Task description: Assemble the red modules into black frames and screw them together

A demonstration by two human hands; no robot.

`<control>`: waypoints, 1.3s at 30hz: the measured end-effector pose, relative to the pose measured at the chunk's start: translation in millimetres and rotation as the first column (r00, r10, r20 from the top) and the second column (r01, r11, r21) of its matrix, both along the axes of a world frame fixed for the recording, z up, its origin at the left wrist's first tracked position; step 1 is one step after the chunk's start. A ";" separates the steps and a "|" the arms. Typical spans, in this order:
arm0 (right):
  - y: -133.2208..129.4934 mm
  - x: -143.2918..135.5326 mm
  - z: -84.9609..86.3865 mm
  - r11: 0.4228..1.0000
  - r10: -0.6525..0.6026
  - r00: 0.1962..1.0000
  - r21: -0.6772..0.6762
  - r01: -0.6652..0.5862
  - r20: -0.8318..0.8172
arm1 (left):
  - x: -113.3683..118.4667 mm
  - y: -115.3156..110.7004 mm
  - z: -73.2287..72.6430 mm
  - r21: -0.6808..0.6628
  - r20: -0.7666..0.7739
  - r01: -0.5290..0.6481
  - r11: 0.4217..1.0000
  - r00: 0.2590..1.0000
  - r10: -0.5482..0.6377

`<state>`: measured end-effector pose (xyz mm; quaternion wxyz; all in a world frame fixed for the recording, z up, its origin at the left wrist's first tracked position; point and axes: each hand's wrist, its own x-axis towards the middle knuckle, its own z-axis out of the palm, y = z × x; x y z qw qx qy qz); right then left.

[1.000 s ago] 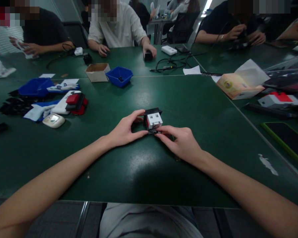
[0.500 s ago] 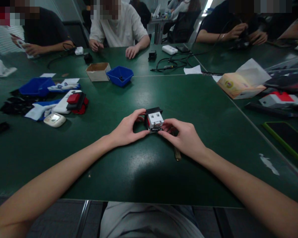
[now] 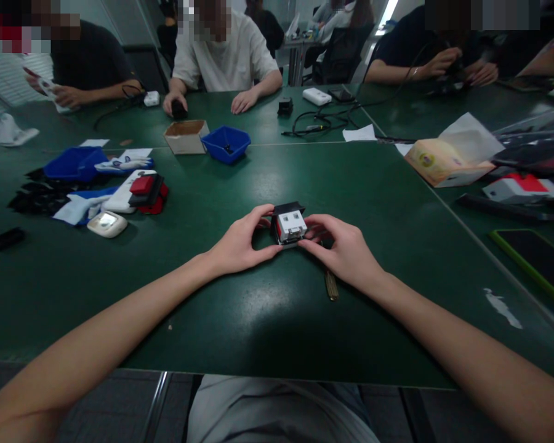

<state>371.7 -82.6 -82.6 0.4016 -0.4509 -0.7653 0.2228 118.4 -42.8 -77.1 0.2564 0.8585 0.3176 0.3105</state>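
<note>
A small white and black device point(image 3: 291, 226) with a red side sits on the green table point(image 3: 203, 326), in front of me. My left hand point(image 3: 242, 242) grips its left side, thumb at the lower edge and fingers at the black upper part. On the other side my right hand point(image 3: 344, 246) holds the lower right edge between thumb and fingers. A brass-coloured strip point(image 3: 331, 287) lies under and beside my right hand, partly hidden by it.
Left: blue tray point(image 3: 76, 164), gloves point(image 3: 124, 162), red and black block point(image 3: 148, 192), white oval device point(image 3: 107, 224). Beyond: cardboard box point(image 3: 186, 136), blue bin point(image 3: 226, 144), cables point(image 3: 321, 123). Right: tissue pack point(image 3: 443, 161), green-edged phone point(image 3: 535, 261). Several people sit across the table.
The view has shifted slightly. My hands still hold the device in much the same way. Across the table, a person's hand has moved onto a small black object.
</note>
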 end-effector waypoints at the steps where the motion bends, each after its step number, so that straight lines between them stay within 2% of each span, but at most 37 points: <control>1: 2.2 0.4 -1.5 1.000 0.012 1.000 -0.011 -0.012 -0.014 | 0.1 0.0 -0.1 -0.003 0.001 0.000 1.000 1.000 0.000; 11: 12.7 2.1 -10.7 0.975 0.168 0.974 -0.120 -0.188 -0.154 | 2.5 -4.8 0.7 0.017 -0.047 -0.024 1.000 0.999 0.025; 15: 9.9 -0.2 -7.1 0.971 0.178 0.954 -0.111 -0.210 -0.242 | 5.4 -7.9 -1.3 -0.069 -0.005 -0.027 0.997 1.000 0.027; 18: 7.0 -3.2 -4.4 0.971 0.152 0.945 -0.137 -0.198 -0.291 | 8.0 -10.5 -1.0 -0.196 0.052 -0.017 0.980 0.998 0.028; 22: 2.7 -7.7 -1.8 0.946 0.102 0.903 -0.240 -0.218 -0.416 | 11.3 -15.6 0.2 -0.336 0.163 0.022 0.942 0.986 0.035; 27: -4.1 -12.3 1.0 0.902 0.076 0.828 -0.315 -0.294 -0.556 | 18.0 -23.1 -3.7 -0.461 0.405 0.198 0.865 0.914 0.007; 29: -5.2 -13.1 0.9 0.890 0.060 0.812 -0.338 -0.307 -0.580 | 20.7 -24.2 -4.1 -0.485 0.456 0.236 0.842 0.890 0.013; 34: -1.7 -13.6 -1.4 0.855 0.000 0.798 -0.414 -0.312 -0.602 | 26.1 -25.2 -0.6 -0.533 0.443 0.188 0.825 0.893 0.082; 39: 0.6 -12.8 -0.1 0.831 -0.049 0.798 -0.467 -0.301 -0.600 | 36.1 -30.4 -0.6 -0.632 0.427 0.118 0.766 0.878 0.217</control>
